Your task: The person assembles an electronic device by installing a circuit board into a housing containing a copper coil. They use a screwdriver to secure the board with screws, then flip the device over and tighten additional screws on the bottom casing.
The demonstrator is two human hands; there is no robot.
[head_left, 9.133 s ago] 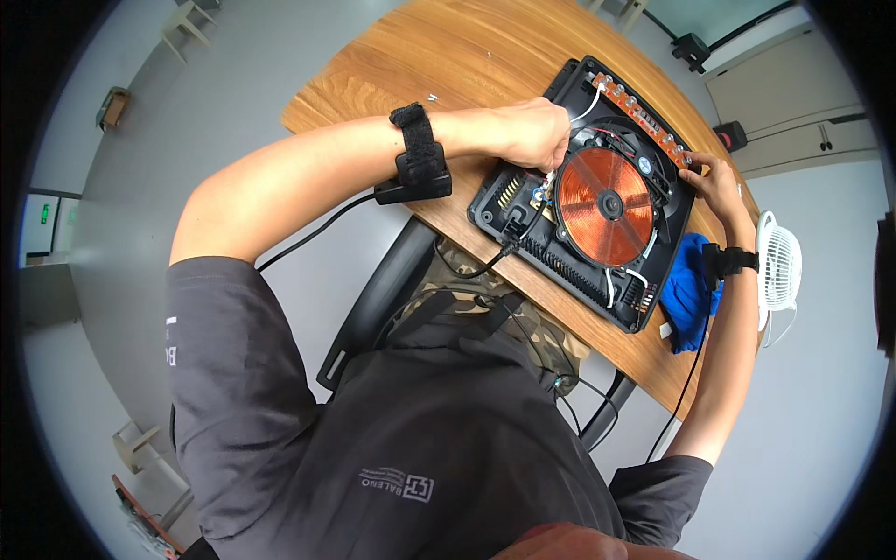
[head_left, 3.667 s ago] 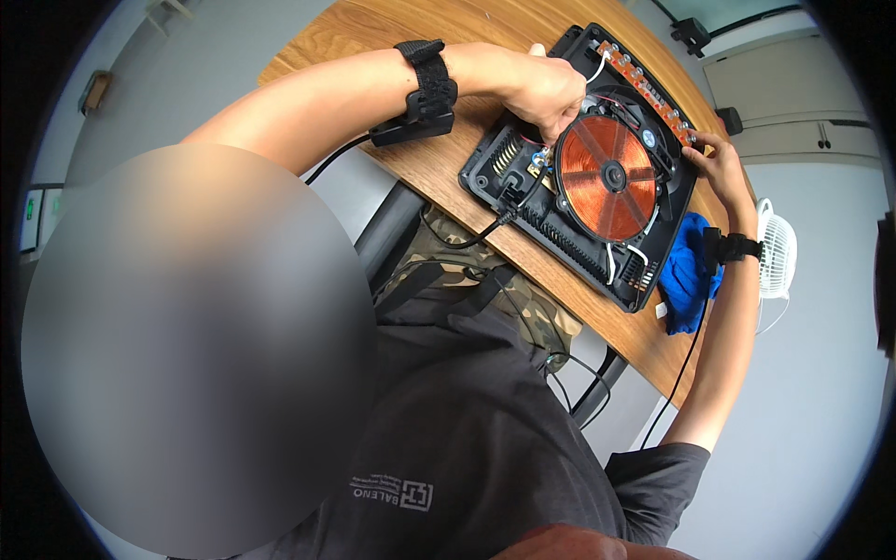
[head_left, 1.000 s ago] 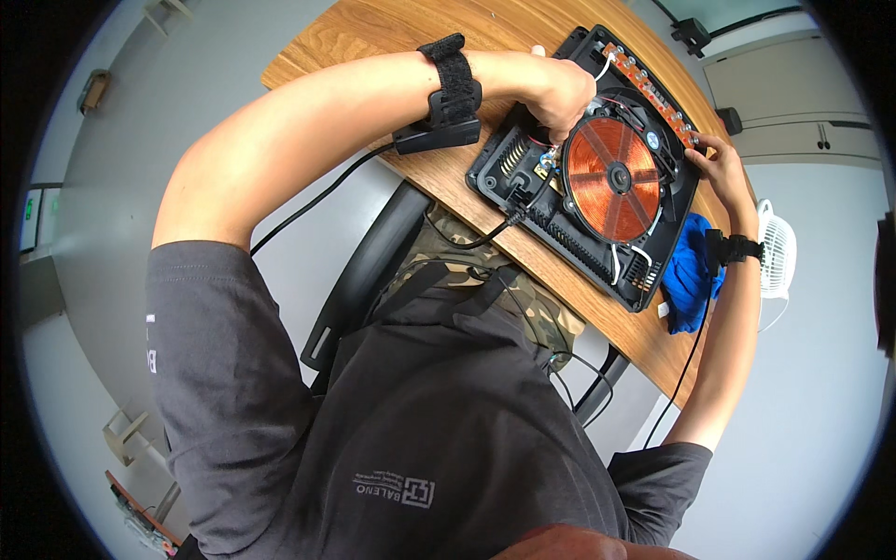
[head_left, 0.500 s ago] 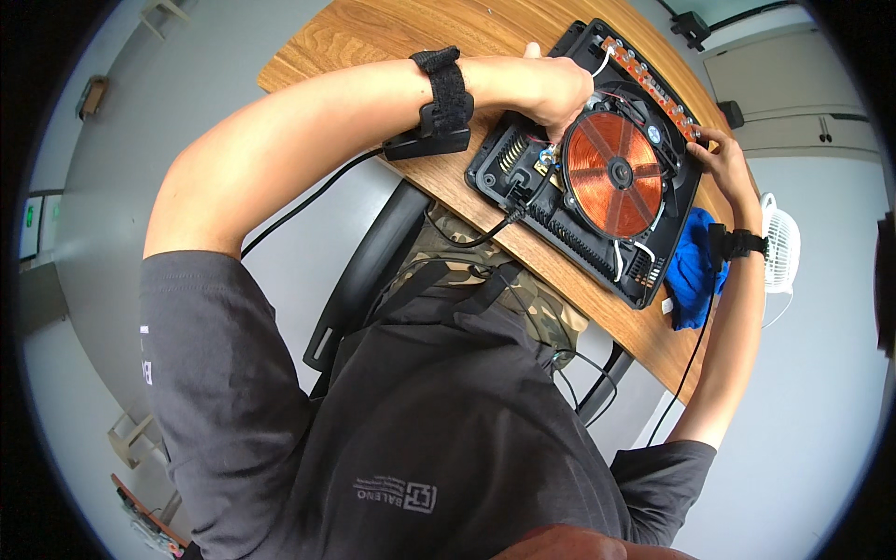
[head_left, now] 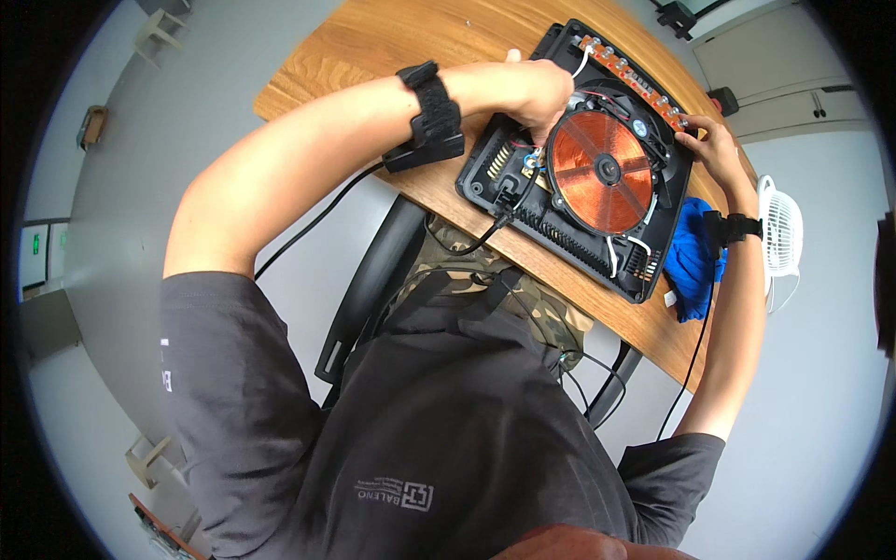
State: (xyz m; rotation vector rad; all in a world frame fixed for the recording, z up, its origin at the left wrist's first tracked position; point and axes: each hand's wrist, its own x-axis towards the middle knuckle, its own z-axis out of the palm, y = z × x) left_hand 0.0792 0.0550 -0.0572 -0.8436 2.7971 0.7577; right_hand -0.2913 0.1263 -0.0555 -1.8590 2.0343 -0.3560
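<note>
Circuitry (head_left: pixel 531 166) lies partly hidden by the left hand (head_left: pixel 544 97).

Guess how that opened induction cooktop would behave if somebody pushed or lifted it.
The opened induction cooktop would probably slide rather than tip, since it lies broad and flat on the wooden table. The black cord running from it might drag or tug. Its copper coil and thin white wires are exposed, so those parts look fragile if grabbed.

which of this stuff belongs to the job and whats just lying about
Likely the job:
casing, left hand in it
coil
orange board, right hand at its end
cord

Likely just lying about:
blue cloth, beside the casing
white fan
</note>
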